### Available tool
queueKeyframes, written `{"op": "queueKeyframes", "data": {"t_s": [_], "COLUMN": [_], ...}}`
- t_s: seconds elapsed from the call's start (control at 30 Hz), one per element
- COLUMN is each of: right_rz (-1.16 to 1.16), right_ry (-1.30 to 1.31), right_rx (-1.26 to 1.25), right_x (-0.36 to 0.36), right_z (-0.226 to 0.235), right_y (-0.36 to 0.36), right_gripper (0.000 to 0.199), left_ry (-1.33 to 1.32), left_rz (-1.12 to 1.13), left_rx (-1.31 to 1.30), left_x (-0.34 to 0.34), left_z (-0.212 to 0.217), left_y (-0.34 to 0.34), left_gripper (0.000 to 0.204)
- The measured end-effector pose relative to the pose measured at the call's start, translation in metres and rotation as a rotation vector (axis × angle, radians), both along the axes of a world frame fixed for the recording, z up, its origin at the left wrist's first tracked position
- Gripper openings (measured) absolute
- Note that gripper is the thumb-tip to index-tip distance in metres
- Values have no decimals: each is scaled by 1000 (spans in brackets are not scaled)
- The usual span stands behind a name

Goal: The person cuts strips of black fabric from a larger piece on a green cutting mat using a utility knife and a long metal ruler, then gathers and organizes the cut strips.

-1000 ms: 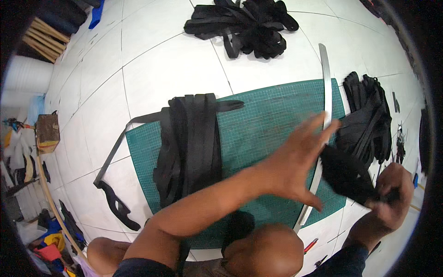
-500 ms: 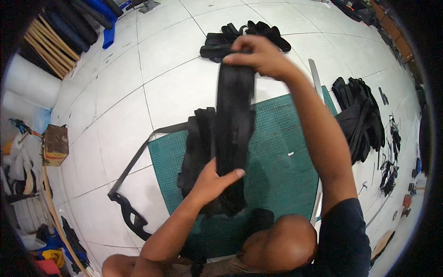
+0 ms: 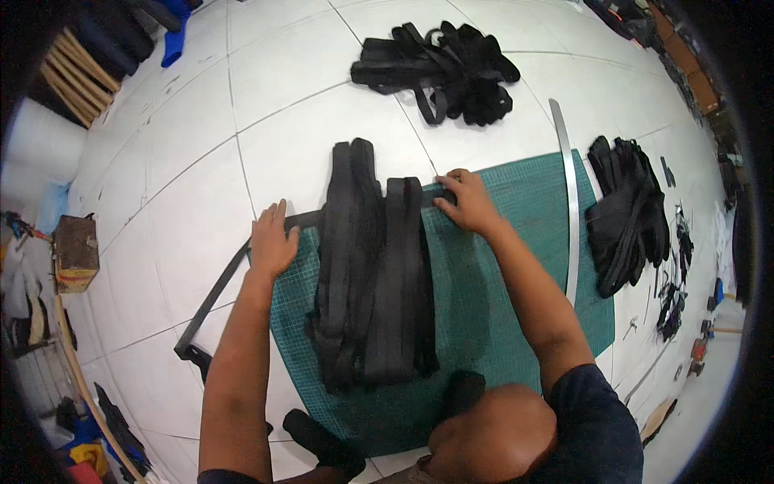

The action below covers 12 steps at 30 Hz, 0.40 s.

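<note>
A bundle of long black padded straps (image 3: 375,290) lies lengthwise on a green cutting mat (image 3: 516,290). A narrow flat black strap (image 3: 216,286) runs across and passes beneath the bundle. My left hand (image 3: 274,242) grips that strap left of the bundle, its thumb on one side and fingers on the other. My right hand (image 3: 469,202) holds the strap's short end right of the bundle, thumb and fingers curled about it. At the far left the strap bends down toward a dark piece partly hidden behind my left forearm.
A pile of black straps (image 3: 443,68) lies on the white tiles beyond the mat, another black pile (image 3: 633,214) to the right. A metal ruler (image 3: 569,194) lies across the mat's right side. A cardboard box (image 3: 76,252) and rolls (image 3: 81,73) stand left.
The black padded piece held upright between both hands now lies on the bundle. My left hand moved left and away from me, my right hand came down nearer; both now grip the narrow strap.
</note>
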State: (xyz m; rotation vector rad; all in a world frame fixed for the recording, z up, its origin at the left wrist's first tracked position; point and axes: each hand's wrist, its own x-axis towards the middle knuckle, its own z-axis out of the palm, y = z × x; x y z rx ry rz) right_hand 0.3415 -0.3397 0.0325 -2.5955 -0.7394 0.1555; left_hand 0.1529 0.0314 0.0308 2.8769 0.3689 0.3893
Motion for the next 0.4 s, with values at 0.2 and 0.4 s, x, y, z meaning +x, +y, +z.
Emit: {"op": "queueKeyframes", "data": {"t_s": [0.2,0.4], "right_rz": [193,162], "right_ry": [-181,99], "right_rx": [151,-57], "right_x": [-30,-69], "right_z": [-11,0], "right_y": [-15,-27], "right_gripper": [18,15], "left_ry": [222,190], "left_rz": [-121,-303], "left_rx": [-143,75], "left_x": [-1,-36], "left_z": [4,12], "left_y": [-3,-14], "left_gripper": [27,24]}}
